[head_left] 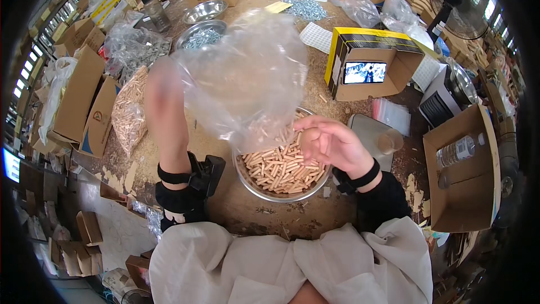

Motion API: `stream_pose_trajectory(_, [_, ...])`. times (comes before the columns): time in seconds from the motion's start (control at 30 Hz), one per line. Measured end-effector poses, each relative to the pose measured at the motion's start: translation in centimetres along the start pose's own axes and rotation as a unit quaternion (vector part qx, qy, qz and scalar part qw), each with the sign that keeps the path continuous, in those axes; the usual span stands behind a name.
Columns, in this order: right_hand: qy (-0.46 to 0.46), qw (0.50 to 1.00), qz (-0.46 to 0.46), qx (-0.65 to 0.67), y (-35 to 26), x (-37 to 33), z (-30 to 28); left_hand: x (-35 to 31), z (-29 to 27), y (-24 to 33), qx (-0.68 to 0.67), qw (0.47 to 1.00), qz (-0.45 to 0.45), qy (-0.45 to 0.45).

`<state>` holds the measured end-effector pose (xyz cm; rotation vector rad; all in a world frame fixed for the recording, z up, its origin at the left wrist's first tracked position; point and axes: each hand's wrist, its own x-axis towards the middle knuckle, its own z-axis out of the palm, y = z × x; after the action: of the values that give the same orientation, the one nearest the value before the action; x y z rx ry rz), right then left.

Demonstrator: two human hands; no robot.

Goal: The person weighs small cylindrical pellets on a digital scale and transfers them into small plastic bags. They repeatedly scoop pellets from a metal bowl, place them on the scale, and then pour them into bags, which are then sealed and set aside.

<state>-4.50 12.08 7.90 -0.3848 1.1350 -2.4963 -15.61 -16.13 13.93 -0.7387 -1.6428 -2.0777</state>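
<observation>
A large clear plastic bag (247, 73) is up in the air over a round metal bowl (246, 184) heaped with small wooden dowels (281, 170). Some dowels show through the bag's lower end. My left hand (164, 87) is raised against the bag's left edge, its fingers smeared by motion, so its grip does not show. At the bag's lower right edge, the bent fingers of my right hand (334, 142) close at their tips on the plastic, just above the bowl's right side. Dark bands wrap both wrists.
A bag of dowels (128, 114) and cardboard boxes (81, 101) stand left. Behind are metal bowls (201, 35) and loose screws (306, 9). On the right are a yellow-black box (374, 39) holding a lit phone (364, 72), a grey plate (363, 126), small bags (392, 115) and an open carton (464, 186).
</observation>
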Motion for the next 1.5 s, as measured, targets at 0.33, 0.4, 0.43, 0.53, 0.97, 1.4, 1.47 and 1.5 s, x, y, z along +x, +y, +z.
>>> stream_pose_trajectory(0.33, [0.132,0.951,-0.145,-0.24,-2.7,-1.2,0.0,0.4,-2.3,-1.4,-0.264,0.961,-0.08,-0.009])
stream_pose_trajectory(0.4, [0.173,0.891,-0.211,-0.363,-2.3,-1.8,1.0,0.2,-1.8,-1.6,-0.258,0.959,-0.11,0.032])
stream_pose_trajectory(0.43, [0.155,0.827,-0.283,-0.459,-2.6,-1.9,1.6,0.0,-1.4,-1.5,-0.233,0.967,-0.101,0.035])
stream_pose_trajectory(0.53, [0.092,0.599,-0.429,-0.67,-3.7,-2.0,4.9,-1.3,0.1,-0.5,-0.197,0.974,-0.111,0.024])
stream_pose_trajectory(0.97, [-0.089,0.671,-0.082,-0.732,5.5,-0.3,7.7,-7.9,5.4,5.0,-0.312,0.94,-0.043,-0.128])
stream_pose_trajectory(1.4, [-0.128,0.772,-0.318,-0.536,1.4,-2.7,11.5,-6.2,1.2,8.1,-0.258,0.959,0.119,-0.006])
stream_pose_trajectory(1.47, [0.055,0.761,-0.395,-0.511,0.2,-4.1,10.0,-5.7,-0.5,7.1,-0.188,0.97,0.15,0.038])
stream_pose_trajectory(1.5, [0.143,0.748,-0.404,-0.506,0.0,-4.1,9.6,-5.6,-1.6,7.4,-0.131,0.975,0.164,0.069])
